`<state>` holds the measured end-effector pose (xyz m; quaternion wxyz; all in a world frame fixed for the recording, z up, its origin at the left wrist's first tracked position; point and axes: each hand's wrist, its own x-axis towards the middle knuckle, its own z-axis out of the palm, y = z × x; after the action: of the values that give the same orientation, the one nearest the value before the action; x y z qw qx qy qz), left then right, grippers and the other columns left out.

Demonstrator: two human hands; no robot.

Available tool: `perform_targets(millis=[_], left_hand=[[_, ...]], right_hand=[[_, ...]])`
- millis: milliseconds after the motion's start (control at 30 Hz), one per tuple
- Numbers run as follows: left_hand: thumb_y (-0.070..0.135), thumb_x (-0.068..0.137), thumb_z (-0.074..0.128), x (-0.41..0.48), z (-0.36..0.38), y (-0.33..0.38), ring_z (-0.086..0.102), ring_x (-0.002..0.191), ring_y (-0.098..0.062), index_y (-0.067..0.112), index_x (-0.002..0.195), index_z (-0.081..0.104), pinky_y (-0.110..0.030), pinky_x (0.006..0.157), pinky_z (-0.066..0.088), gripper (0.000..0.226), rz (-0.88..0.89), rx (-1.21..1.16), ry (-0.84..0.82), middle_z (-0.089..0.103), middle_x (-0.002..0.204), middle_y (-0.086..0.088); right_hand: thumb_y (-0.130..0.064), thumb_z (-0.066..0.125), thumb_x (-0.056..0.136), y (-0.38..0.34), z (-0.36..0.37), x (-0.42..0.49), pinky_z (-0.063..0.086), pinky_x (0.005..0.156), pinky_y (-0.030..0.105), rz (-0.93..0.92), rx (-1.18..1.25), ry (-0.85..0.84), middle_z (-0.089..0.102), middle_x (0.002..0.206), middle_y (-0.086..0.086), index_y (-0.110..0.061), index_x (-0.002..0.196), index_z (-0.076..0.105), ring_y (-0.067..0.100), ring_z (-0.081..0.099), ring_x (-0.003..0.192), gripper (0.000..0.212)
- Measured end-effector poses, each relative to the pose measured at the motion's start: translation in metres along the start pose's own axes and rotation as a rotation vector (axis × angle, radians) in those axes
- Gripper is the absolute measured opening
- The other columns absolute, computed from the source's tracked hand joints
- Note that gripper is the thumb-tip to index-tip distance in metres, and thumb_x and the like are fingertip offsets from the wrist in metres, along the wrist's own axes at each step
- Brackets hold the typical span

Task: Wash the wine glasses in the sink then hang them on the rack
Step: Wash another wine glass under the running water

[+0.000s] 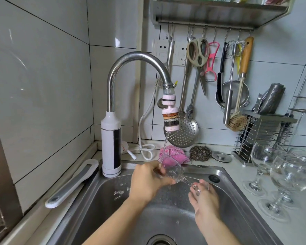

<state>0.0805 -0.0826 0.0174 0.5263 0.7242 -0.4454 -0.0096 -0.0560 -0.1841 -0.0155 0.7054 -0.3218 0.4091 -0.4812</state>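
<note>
1. Left hand (pixel 147 181) is curled round the bowl of the wine glass (pixel 174 171), with the fingers wrapped over its far side. The glass lies nearly on its side above the sink (pixel 104 200), rim toward eleven o'clock and foot toward four o'clock.
2. At four o'clock from the left hand, the right hand (pixel 206 202) pinches the foot of the glass between thumb and fingertips.
3. Water (pixel 166 140) falls from the filter head (pixel 170 119) at twelve o'clock and strikes the bowl near its rim. Drops scatter into the basin below.
4. Other wine glasses (pixel 264 161) stand upright and crowded together on the counter (pixel 300 232) at three o'clock of the sink. The clear glass overlaps, so I cannot tell whether they touch.
5. Slipping is the likeliest trouble. The glass is wet and held at only two small spots, and a loosened pinch on the foot would drop it onto the steel basin.
6. The stem could snap. If the two hands twist against each other while rubbing, the strain goes into that thin neck.
7. The rim could chip. Lifting the glass toward twelve o'clock to fill it would bring the rim up against the hard filter head.
8. The waiting glasses could topple. A careless swing of the washed glass or the forearm toward three o'clock would reach them, and they stand close enough that one might knock down the others.
</note>
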Motion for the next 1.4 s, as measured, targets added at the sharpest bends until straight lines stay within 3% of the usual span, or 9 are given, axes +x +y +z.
perform_targets(millis=[100, 233, 433, 567, 767, 933, 1167, 1300, 1400], left_hand=[[0.037, 0.058, 0.095, 0.001, 0.002, 0.006, 0.065, 0.066, 0.000, 0.036, 0.062, 0.069, -0.015, 0.068, 0.051, 0.026, -0.042, -0.042, -0.115, 0.072, 0.069, 0.019], [0.010, 0.072, 0.091, 0.001, -0.005, 0.006, 0.074, 0.081, -0.011, 0.031, 0.069, 0.080, -0.039, 0.092, 0.059, 0.024, -0.087, -0.169, -0.445, 0.079, 0.081, 0.005], [0.018, 0.061, 0.096, 0.001, -0.005, 0.002, 0.057, 0.057, 0.000, 0.025, 0.060, 0.057, -0.021, 0.060, 0.047, 0.040, 0.010, 0.037, -0.171, 0.065, 0.060, 0.016], [0.030, 0.058, 0.097, 0.000, -0.008, 0.004, 0.057, 0.065, -0.013, 0.020, 0.068, 0.054, -0.027, 0.065, 0.046, 0.045, 0.105, 0.159, -0.081, 0.063, 0.067, 0.005], [0.025, 0.073, 0.092, 0.002, -0.011, 0.007, 0.068, 0.075, -0.003, 0.016, 0.080, 0.076, -0.020, 0.073, 0.051, 0.019, -0.061, -0.105, -0.359, 0.076, 0.081, 0.009], [0.013, 0.078, 0.088, -0.001, -0.011, 0.007, 0.061, 0.057, 0.003, 0.015, 0.071, 0.079, -0.010, 0.055, 0.043, 0.012, -0.095, -0.225, -0.398, 0.074, 0.069, 0.008], [0.034, 0.066, 0.094, 0.000, -0.006, 0.011, 0.060, 0.064, -0.004, 0.024, 0.063, 0.063, -0.021, 0.065, 0.049, 0.033, 0.135, 0.010, -0.115, 0.068, 0.066, 0.010], [0.024, 0.071, 0.092, 0.002, -0.007, 0.011, 0.066, 0.072, 0.000, 0.027, 0.068, 0.071, -0.012, 0.071, 0.046, 0.021, 0.057, -0.078, -0.244, 0.074, 0.075, 0.016], [0.017, 0.075, 0.087, 0.002, -0.008, 0.009, 0.071, 0.083, 0.000, 0.030, 0.077, 0.078, -0.021, 0.084, 0.054, 0.016, -0.036, -0.088, -0.346, 0.078, 0.084, 0.015]], right_hand=[[-0.001, 0.047, 0.101, -0.002, -0.002, -0.001, 0.042, 0.105, 0.041, 0.014, 0.002, 0.001, 0.057, 0.120, 0.013, -0.012, 0.117, 0.056, 0.034, 0.052, 0.129, 0.022], [0.000, 0.050, 0.098, -0.007, -0.005, -0.001, 0.042, 0.107, 0.043, 0.032, 0.010, -0.020, 0.057, 0.134, 0.015, -0.011, 0.121, 0.058, 0.029, 0.051, 0.131, 0.026], [-0.010, 0.049, 0.103, -0.003, -0.002, -0.003, 0.051, 0.090, 0.050, 0.045, -0.050, -0.044, 0.054, 0.126, 0.019, -0.012, 0.112, 0.055, 0.038, 0.057, 0.119, 0.011], [-0.009, 0.048, 0.103, -0.001, -0.003, -0.003, 0.054, 0.078, 0.049, 0.093, -0.075, -0.035, 0.055, 0.120, 0.026, -0.009, 0.092, 0.052, 0.041, 0.061, 0.110, 0.011], [-0.011, 0.048, 0.103, -0.004, -0.004, 0.001, 0.055, 0.082, 0.045, 0.103, 0.004, 0.006, 0.057, 0.101, 0.017, -0.010, 0.095, 0.054, 0.035, 0.060, 0.099, 0.011], [-0.006, 0.054, 0.099, -0.006, -0.006, 0.000, 0.061, 0.051, 0.035, 0.143, -0.004, 0.013, 0.054, 0.089, 0.016, -0.004, 0.086, 0.055, 0.031, 0.058, 0.085, 0.013], [-0.017, 0.051, 0.102, -0.005, -0.005, -0.007, 0.054, 0.068, 0.045, 0.165, -0.115, 0.017, 0.062, 0.099, 0.024, -0.012, 0.092, 0.058, 0.036, 0.064, 0.086, 0.013], [-0.016, 0.052, 0.102, -0.005, -0.006, -0.008, 0.056, 0.082, 0.046, 0.133, -0.107, 0.004, 0.064, 0.103, 0.024, -0.014, 0.094, 0.056, 0.034, 0.067, 0.086, 0.009], [-0.012, 0.051, 0.102, -0.005, -0.005, -0.007, 0.055, 0.087, 0.047, 0.083, -0.127, -0.004, 0.063, 0.101, 0.021, -0.014, 0.091, 0.054, 0.034, 0.066, 0.093, 0.012]])
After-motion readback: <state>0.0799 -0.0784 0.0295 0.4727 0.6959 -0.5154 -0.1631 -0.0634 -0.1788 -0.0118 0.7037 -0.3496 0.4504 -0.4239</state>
